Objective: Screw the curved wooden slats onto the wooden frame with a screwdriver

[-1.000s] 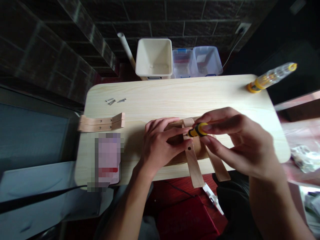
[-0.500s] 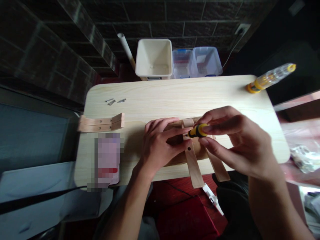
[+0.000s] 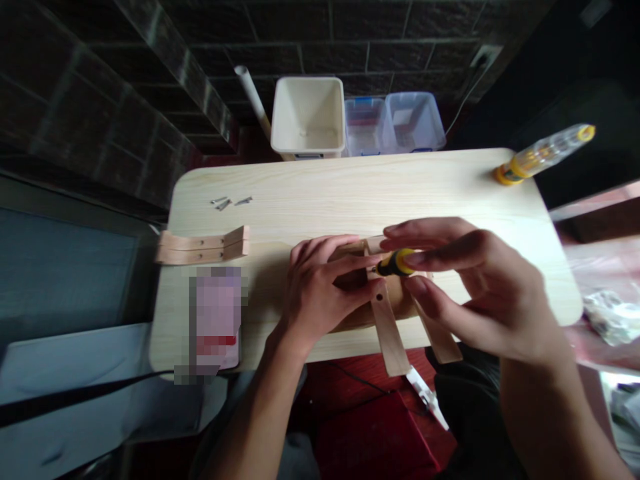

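A short yellow and black screwdriver (image 3: 396,262) lies between the fingertips of my right hand (image 3: 480,287), its tip pointing left at a screw in a curved wooden strip (image 3: 389,333). My left hand (image 3: 320,283) presses on a brown rounded piece (image 3: 353,323) under the strip, with thumb and forefinger on either side of the screw. Below the thumb, the strip has a dark hole. A second wooden strip (image 3: 443,337) runs alongside on the right, partly hidden by my right hand.
On the table (image 3: 350,190) lie several screws (image 3: 225,203), joined curved wooden pieces (image 3: 203,247) and a blurred-out phone (image 3: 217,317). A clear bit case (image 3: 545,153) stands at the back right. Beyond the back edge are a cream bin (image 3: 309,117) and two clear boxes (image 3: 413,123).
The fingers of my right hand have shifted on the screwdriver handle, with the thumb slightly lower and the upper fingers stretched further left. My left hand has stayed in place.
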